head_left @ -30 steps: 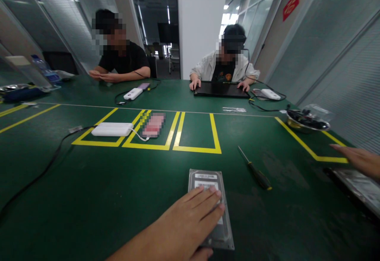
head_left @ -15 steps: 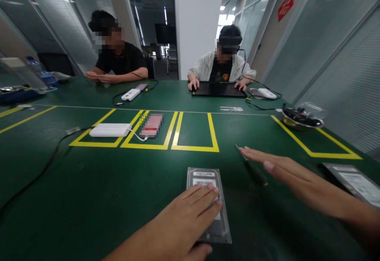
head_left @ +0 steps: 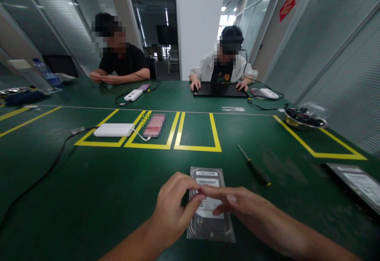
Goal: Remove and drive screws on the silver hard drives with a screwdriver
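Currently HDD [head_left: 205, 213] lies under L fingers [head_left: 178, 185] (pinched) & R fingers [head_left: 218, 192] (extended), tips prob. touching.

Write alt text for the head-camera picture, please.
A bare left hand and right hand seemingly meet at fingertips over a flat, rectangular silver metal hard drive on a green table. A black-handled metal screwdriver lies nearby; two people sit opposite.

— See the bare left hand [head_left: 172, 207]?
— Yes, meeting the bare right hand [head_left: 245, 207] fingertip to fingertip, above 1 silver rectangular metal hard drive [head_left: 209, 220].
— And farther right?
— 1 slim screwdriver [head_left: 255, 170] with dark, yellow-ended handle, on green tabletop [head_left: 118, 197].
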Demonstrator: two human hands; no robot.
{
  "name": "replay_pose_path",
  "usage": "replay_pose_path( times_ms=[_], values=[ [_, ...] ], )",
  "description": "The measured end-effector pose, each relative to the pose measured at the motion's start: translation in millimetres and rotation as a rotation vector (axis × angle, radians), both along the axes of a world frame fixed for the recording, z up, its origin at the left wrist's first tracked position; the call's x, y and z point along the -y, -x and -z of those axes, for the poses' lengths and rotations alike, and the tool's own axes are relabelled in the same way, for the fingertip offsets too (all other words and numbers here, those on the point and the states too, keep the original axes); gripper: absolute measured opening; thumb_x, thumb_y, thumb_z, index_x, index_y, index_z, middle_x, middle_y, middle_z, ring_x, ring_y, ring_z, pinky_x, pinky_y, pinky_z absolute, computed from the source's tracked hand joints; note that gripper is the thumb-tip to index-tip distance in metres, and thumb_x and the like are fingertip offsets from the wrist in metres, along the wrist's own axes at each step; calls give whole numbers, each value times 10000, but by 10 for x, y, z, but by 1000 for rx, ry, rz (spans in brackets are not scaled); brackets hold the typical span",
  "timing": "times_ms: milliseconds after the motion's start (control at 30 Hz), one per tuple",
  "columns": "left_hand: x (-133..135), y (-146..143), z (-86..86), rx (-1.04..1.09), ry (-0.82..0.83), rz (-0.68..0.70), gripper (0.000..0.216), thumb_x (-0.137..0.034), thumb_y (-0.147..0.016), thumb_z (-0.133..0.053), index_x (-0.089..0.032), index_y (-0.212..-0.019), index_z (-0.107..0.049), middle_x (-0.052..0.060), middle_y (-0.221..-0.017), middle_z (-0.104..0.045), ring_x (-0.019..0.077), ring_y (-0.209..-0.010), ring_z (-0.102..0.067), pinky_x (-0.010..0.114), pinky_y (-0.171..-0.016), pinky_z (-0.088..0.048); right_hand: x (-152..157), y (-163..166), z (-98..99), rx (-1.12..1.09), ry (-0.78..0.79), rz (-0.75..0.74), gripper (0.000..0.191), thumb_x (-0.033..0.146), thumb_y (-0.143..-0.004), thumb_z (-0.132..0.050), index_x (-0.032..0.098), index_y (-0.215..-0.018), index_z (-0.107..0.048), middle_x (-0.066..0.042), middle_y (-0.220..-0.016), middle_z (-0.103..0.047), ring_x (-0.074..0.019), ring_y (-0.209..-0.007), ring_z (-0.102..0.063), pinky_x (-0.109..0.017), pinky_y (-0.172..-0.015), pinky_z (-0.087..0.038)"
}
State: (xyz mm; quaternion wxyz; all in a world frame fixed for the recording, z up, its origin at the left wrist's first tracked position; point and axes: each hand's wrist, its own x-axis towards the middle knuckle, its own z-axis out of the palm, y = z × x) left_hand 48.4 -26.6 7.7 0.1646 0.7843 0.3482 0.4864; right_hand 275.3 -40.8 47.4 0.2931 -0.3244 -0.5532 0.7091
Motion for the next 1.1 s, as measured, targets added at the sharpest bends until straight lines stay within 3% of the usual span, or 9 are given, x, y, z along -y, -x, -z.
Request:
replay_pose_path(
  times_ms=[100,233,433,500,567,667,867,967,1100],
  values=[
    [8,-7,-17,25,-1,-12,123,-71,-889,-599,-180,-945,-606,23,-839,-627,142,-775,-601,242,-694,-471,47,84,29,-166,67,36,361,386,-991,-484,258,-1281,-655,-94,-1425,-487,-294,-1326,-428,-463,-1024,-397],
    [4,-9,-17,7,-3,-45,149,-70,-899,-594,-188,-977,-643,27,-870,-652,141,-797,-620,236,-716,-478,104,128,92,-209,74,73,366,359,-993,-476,266,-1312,-629,-86,-1446,-464,-287,-1348,-400,-459,-1031,-394],
    [-14,-30,-22,27,188,-68,92,-151,-921,-558,-176,-852,-615,14,-796,-628,141,-736,-601,241,-667,-460,135,204,141,102,-81,197,390,440,-1011,-428,250,-1303,-603,-85,-1314,-553,-229,-1154,-536,-380,-950,-458],
    [-29,-23,-7,70,292,-89,113,-196,-927,-549,-175,-831,-606,2,-741,-609,135,-681,-580,238,-629,-448,140,243,156,298,-202,230,297,393,-977,-480,199,-1131,-644,-75,-1068,-626,-194,-945,-583,-313,-809,-479],
    [-49,-7,16,130,372,-108,137,-229,-925,-549,-172,-811,-600,-5,-706,-591,132,-645,-560,235,-604,-442,149,265,207,478,-402,198,156,288,-935,-511,171,-946,-612,-42,-869,-600,-156,-773,-549,-267,-692,-437],
    [-83,8,40,215,435,-103,118,-252,-909,-569,-166,-847,-622,-4,-700,-583,133,-637,-555,234,-593,-447,173,259,345,621,-695,102,106,154,-916,-465,162,-872,-561,-41,-877,-585,-146,-771,-526,-257,-685,-398],
    [-132,-29,-12,191,624,43,159,-285,-918,-572,-158,-891,-664,10,-728,-624,143,-661,-568,243,-607,-451,230,230,562,771,-1180,66,203,143,-976,-400,164,-843,-552,-51,-841,-559,-163,-706,-469,-284,-627,-326],
    [-154,-27,-68,85,673,106,111,-225,-908,-570,-162,-874,-654,-4,-731,-614,132,-656,-552,234,-607,-433,241,236,565,792,-1249,44,212,150,-979,-386,162,-852,-555,-55,-835,-543,-169,-692,-449,-296,-616,-306],
    [-185,58,-151,-116,556,118,88,-150,-892,-578,-173,-863,-658,-3,-802,-632,139,-729,-580,247,-670,-428,237,232,532,799,-1217,8,187,153,-976,-392,164,-933,-574,-57,-876,-543,-181,-724,-465,-304,-634,-314]
  ],
)
